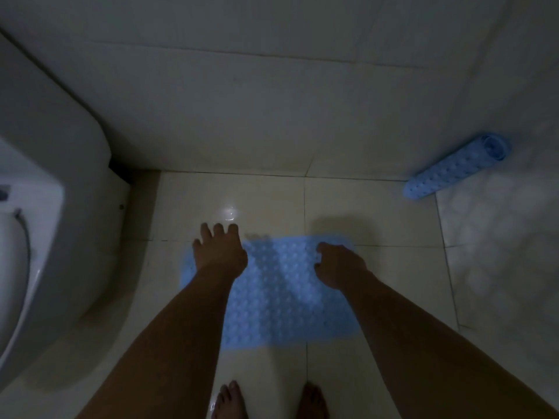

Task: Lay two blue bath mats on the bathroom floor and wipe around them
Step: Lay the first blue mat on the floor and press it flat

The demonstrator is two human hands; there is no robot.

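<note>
One blue mat [281,285] lies flat on the floor [363,207] right of the toilet [45,176]; the 2nd mat [456,167] sits rolled, farther right of the toilet. Left hand [220,252] spread at the mat's far edge, right hand [338,264] loosely curled over it — neither grip holds anything. Risk: floor looks wet w/ glare — mat may slide.

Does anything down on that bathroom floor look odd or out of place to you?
One thing: the second blue studded rubber mat is still rolled into a tube, lying aslant against the wall at the right, apart from the flat blue studded mat spread under the hands. A shiny patch on the beige floor tiles may be wet.
</note>
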